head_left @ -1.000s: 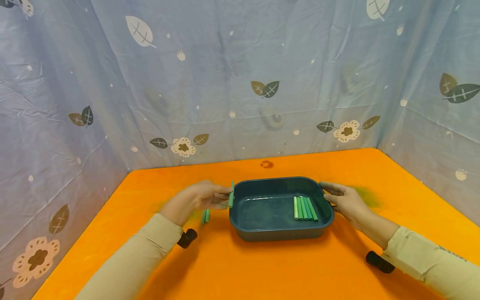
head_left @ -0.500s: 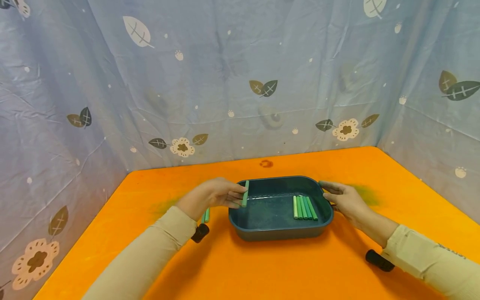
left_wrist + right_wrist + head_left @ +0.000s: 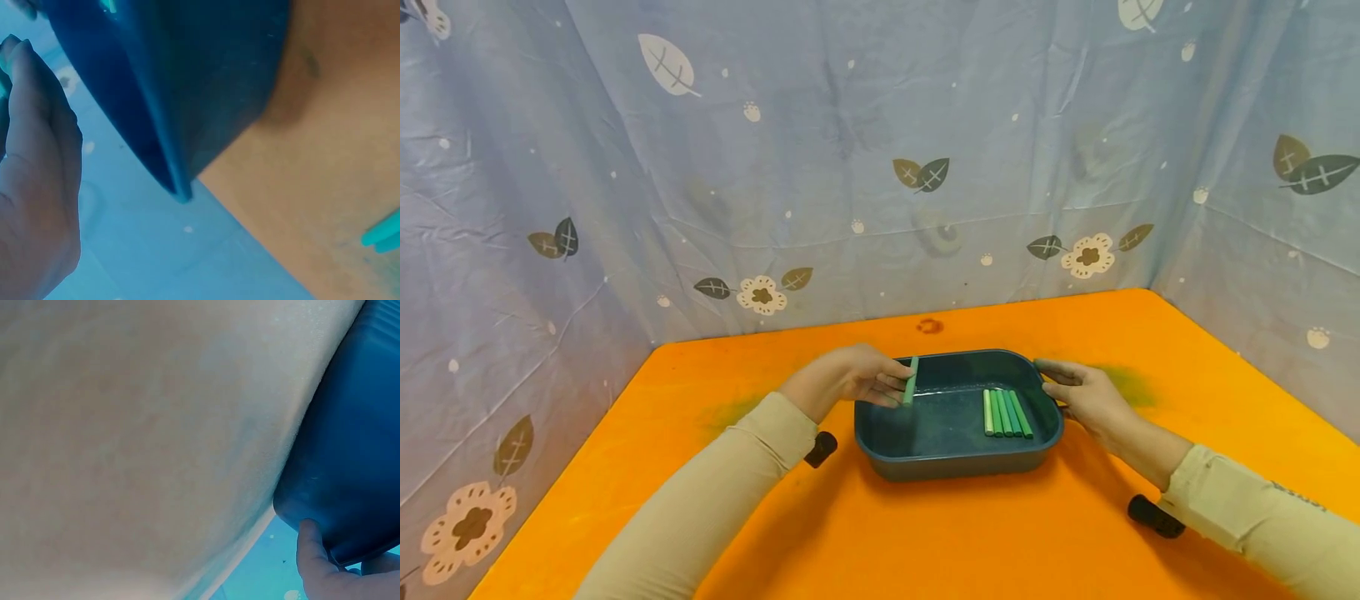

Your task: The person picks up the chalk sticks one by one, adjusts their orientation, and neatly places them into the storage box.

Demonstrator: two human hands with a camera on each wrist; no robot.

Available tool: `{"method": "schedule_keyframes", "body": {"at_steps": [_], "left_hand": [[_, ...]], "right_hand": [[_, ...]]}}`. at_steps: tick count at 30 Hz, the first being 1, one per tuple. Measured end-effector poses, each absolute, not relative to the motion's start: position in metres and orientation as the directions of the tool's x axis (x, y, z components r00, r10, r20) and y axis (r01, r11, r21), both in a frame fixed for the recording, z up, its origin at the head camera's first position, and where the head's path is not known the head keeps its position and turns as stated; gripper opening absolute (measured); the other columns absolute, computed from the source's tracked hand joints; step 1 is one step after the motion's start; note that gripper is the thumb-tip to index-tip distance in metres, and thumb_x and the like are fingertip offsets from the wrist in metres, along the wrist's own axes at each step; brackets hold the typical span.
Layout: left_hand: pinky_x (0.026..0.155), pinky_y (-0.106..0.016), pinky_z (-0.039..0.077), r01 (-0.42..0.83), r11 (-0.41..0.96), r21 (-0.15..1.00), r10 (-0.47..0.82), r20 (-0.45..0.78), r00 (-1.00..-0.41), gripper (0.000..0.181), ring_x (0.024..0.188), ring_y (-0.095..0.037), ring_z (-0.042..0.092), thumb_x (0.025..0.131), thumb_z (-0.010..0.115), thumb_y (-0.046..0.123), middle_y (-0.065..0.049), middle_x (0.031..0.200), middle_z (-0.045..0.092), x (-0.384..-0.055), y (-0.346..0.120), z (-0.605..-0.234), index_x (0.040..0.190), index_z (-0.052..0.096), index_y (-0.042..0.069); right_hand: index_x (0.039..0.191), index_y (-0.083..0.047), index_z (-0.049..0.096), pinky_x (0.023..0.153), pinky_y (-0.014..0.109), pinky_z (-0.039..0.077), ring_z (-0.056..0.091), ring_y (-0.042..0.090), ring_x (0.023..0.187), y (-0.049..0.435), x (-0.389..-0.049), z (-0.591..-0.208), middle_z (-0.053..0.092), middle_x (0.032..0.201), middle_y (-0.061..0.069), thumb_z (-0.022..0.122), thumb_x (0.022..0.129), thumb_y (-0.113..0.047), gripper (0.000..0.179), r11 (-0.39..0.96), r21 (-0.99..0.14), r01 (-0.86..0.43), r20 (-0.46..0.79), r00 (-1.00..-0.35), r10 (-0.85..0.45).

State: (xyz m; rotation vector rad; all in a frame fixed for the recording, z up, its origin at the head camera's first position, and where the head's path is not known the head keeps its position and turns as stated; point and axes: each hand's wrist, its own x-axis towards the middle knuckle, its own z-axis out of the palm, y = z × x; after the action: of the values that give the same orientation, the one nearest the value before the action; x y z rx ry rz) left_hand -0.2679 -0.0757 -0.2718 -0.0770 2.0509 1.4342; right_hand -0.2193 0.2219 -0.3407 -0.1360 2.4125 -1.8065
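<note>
My left hand (image 3: 865,377) pinches a green chalk stick (image 3: 911,382), held upright over the left part of a dark blue-green rectangular basin (image 3: 955,469). In the left wrist view the left hand (image 3: 44,169) is at the left edge, beside the basin (image 3: 206,75). Several chalk sticks (image 3: 1007,414), pale to darker green, lie side by side in the basin's right half. My right hand (image 3: 1092,398) grips the basin's right end at the rim. In the right wrist view a finger (image 3: 310,547) of it lies against the outer wall.
Two more chalk sticks (image 3: 384,234) lie on the table left of the basin; my left arm hides them in the head view. Green smudges (image 3: 1123,385) mark the orange tabletop (image 3: 940,542). A patterned curtain (image 3: 820,167) closes off the back and sides.
My left hand has carried its chalk stick rightward, from beside the basin's left rim to over its inside. The right hand has stayed at the right end.
</note>
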Motion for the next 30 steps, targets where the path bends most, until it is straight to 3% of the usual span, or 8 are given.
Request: {"method": "schedule_keyframes", "body": {"at_steps": [9, 15, 21, 30], "left_hand": [[0.095, -0.035, 0.052, -0.401, 0.465, 0.790, 0.295, -0.565, -0.771, 0.023, 0.079, -0.020, 0.061, 0.100, 0.058, 0.014, -0.009, 0.089, 0.061, -0.278, -0.056, -0.272, 0.116, 0.060, -0.003], [0.096, -0.036, 0.052, -0.407, 0.477, 0.779, 0.292, -0.577, -0.762, 0.019, 0.085, -0.023, 0.061, 0.099, 0.058, 0.013, -0.009, 0.086, 0.062, -0.283, -0.045, -0.274, 0.109, 0.063, -0.002], [0.097, -0.036, 0.051, -0.413, 0.480, 0.774, 0.289, -0.584, -0.759, 0.020, 0.088, -0.025, 0.060, 0.100, 0.057, 0.012, -0.010, 0.085, 0.061, -0.289, -0.037, -0.272, 0.111, 0.063, -0.003], [0.099, -0.038, 0.049, -0.431, 0.474, 0.768, 0.291, -0.599, -0.746, 0.030, 0.117, -0.034, 0.057, 0.099, 0.057, 0.008, -0.024, 0.126, 0.058, -0.301, -0.014, -0.280, 0.125, 0.059, -0.008]], "right_hand": [[0.152, 0.004, 0.022, 0.095, 0.045, 0.050, 0.032, 0.049, 0.134, 0.222, -0.221, -0.340, 0.021, 0.154, 0.030, 0.042, 0.105, -0.007, 0.052, 0.293, -0.956, 0.004, -0.048, -0.989, -0.144], [0.152, 0.003, 0.022, 0.095, 0.044, 0.050, 0.031, 0.048, 0.135, 0.221, -0.222, -0.340, 0.021, 0.154, 0.030, 0.042, 0.105, -0.007, 0.052, 0.289, -0.957, 0.007, -0.051, -0.988, -0.145], [0.152, 0.003, 0.022, 0.096, 0.046, 0.048, 0.031, 0.047, 0.135, 0.222, -0.221, -0.338, 0.021, 0.154, 0.029, 0.042, 0.105, -0.007, 0.052, 0.286, -0.958, 0.003, -0.045, -0.989, -0.139], [0.152, 0.003, 0.023, 0.095, 0.044, 0.050, 0.034, 0.047, 0.134, 0.222, -0.220, -0.338, 0.023, 0.154, 0.029, 0.043, 0.105, -0.007, 0.052, 0.283, -0.959, 0.016, -0.056, -0.990, -0.133]]}}
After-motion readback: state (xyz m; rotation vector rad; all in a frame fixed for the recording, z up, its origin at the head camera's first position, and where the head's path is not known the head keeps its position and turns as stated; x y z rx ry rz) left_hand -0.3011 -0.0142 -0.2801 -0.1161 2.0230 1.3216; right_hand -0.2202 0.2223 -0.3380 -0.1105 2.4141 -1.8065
